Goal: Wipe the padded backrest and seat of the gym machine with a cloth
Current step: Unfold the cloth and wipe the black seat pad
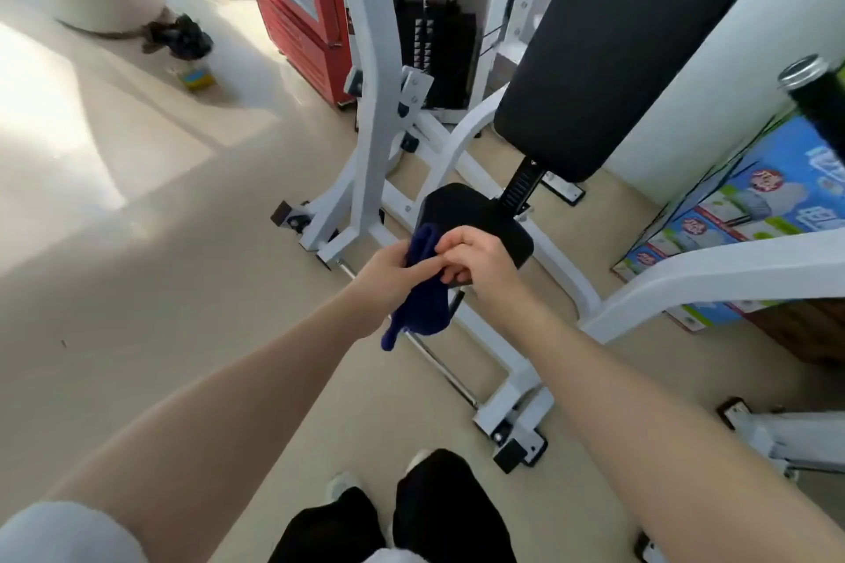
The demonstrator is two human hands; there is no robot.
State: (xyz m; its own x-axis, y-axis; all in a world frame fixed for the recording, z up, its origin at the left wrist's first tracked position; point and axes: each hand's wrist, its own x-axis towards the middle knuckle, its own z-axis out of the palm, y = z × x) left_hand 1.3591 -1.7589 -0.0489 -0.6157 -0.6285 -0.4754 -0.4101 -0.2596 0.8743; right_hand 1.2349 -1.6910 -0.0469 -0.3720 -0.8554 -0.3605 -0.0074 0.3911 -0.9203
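Above seat (475,215): left hand (388,272), right hand (475,258) pinch cloth (420,297), hanging lengthwise down.

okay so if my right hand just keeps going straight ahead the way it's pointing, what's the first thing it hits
Most likely the black seat pad. Your right hand points forward and slightly left, right over the pad's near edge, fingers on the blue cloth your left hand holds. Depth is hard to judge from one view.

Both hands meet above the black seat (475,219). Left hand (393,272) grips a bunched blue cloth (418,306), tail hanging below. Right hand (475,263) pinches the cloth's upper part. Black backrest (608,46) tilts up behind the seat on a white frame (370,105). Beige floor (183,265).
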